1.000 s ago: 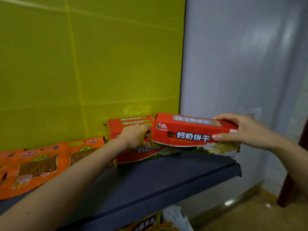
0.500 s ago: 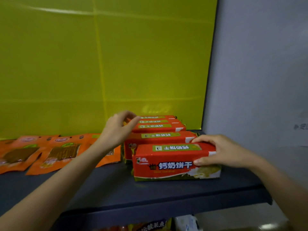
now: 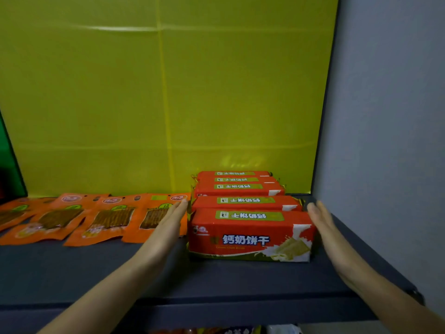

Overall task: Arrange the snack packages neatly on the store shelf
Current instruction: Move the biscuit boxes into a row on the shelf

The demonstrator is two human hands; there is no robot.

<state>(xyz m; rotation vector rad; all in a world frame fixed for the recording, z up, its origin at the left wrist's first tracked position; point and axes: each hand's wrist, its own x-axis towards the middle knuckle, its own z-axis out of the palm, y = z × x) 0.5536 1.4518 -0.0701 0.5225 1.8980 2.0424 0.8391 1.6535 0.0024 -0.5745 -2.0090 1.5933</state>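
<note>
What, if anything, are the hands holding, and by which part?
Nothing is gripped; left hand and right hand, fingers straight, flank the ends of the red biscuit packs.

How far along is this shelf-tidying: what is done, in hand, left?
Done: the red biscuit packs stand in a row, front to back. In hand: left hand and right hand, fingers straight, flank that row. Left: the orange pouches lie overlapped and askew on the shelf.

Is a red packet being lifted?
No, the left hand and right hand lie flat beside the front red packet, which sits on the shelf.
</note>
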